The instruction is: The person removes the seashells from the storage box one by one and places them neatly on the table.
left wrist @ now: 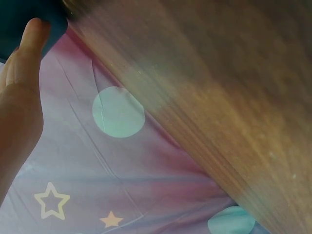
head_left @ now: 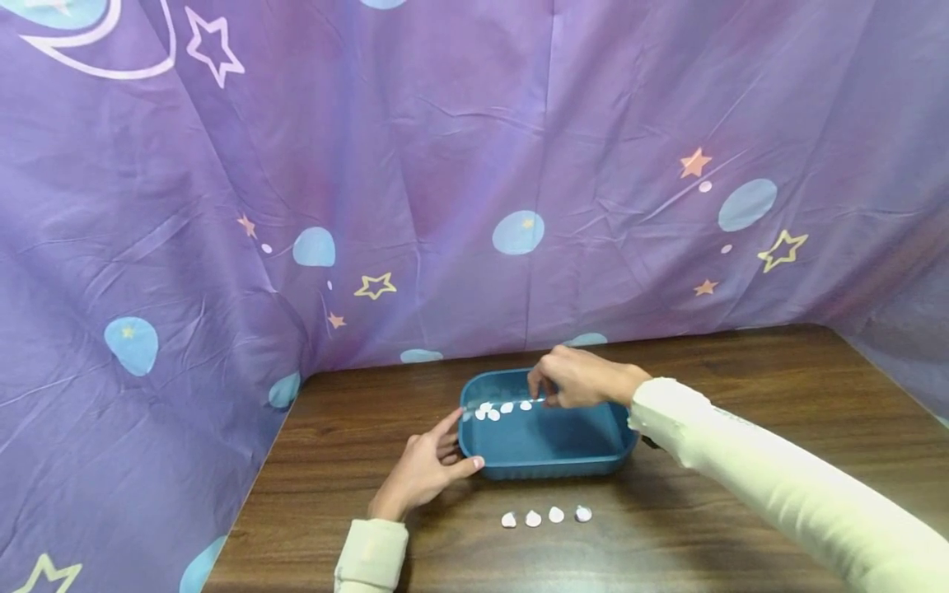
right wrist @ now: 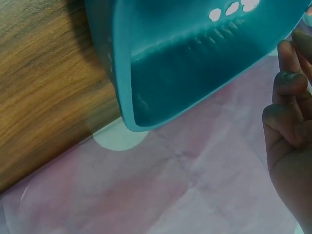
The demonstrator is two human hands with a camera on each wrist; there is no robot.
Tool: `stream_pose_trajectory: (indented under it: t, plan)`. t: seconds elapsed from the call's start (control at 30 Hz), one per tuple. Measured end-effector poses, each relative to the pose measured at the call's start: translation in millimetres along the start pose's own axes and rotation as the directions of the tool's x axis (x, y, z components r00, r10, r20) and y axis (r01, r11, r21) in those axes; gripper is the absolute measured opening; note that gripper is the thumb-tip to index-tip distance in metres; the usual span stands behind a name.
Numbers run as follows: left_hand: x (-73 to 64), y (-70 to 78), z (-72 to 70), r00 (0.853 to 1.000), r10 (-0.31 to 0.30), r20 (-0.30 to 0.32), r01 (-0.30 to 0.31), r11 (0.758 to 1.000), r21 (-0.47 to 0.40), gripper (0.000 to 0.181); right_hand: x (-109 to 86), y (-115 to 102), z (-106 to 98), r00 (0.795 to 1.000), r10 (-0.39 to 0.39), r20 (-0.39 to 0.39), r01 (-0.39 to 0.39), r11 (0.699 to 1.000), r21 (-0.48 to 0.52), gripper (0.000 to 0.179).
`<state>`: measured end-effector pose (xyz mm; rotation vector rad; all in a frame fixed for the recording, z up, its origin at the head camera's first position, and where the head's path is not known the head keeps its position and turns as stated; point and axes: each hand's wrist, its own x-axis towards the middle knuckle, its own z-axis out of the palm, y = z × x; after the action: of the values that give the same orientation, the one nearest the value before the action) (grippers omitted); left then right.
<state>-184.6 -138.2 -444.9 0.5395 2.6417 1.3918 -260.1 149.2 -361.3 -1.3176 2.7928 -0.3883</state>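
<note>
A blue rectangular tray (head_left: pixel 549 471) with rounded corners sits on the wooden table. Several small white shell-like pieces (head_left: pixel 507 408) lie inside it, toward its left and back. Outside the tray's left end, my left hand (head_left: pixel 423 471) touches the rim with a straight index finger and thumb, spread apart. My right hand (head_left: pixel 574 377) reaches over the back of the tray, fingertips together and pointing down. It pinches a small white piece (head_left: pixel 540 399), mostly hidden by the fingers. In the right wrist view, the right hand's fingers (right wrist: pixel 287 87) are bent beside the tray wall.
Several more white pieces (head_left: pixel 533 519) lie in a row on the table in front of the tray. A purple curtain (head_left: pixel 445 165) with stars and blue spots hangs behind and left of the table (head_left: pixel 334 428). Something dark (head_left: pixel 651 443) shows under the right sleeve.
</note>
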Motion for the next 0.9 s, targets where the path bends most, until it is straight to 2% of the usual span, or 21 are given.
stream_pose_trajectory:
  t: [0.4,0.9]
  plan:
    - [-0.5,1.5,-0.7,1.0,-0.003,-0.003,0.003,1.0,-0.001,0.088,11.9,5,7,0.999,0.053,0.014,-0.052,0.999,-0.009,0.015]
    - [-0.2,1.0,-0.5,1.0,-0.003,-0.002,0.003,1.0,0.003,0.087,21.2,15,21,0.998,0.061,-0.009,-0.061,0.997,-0.045,0.013]
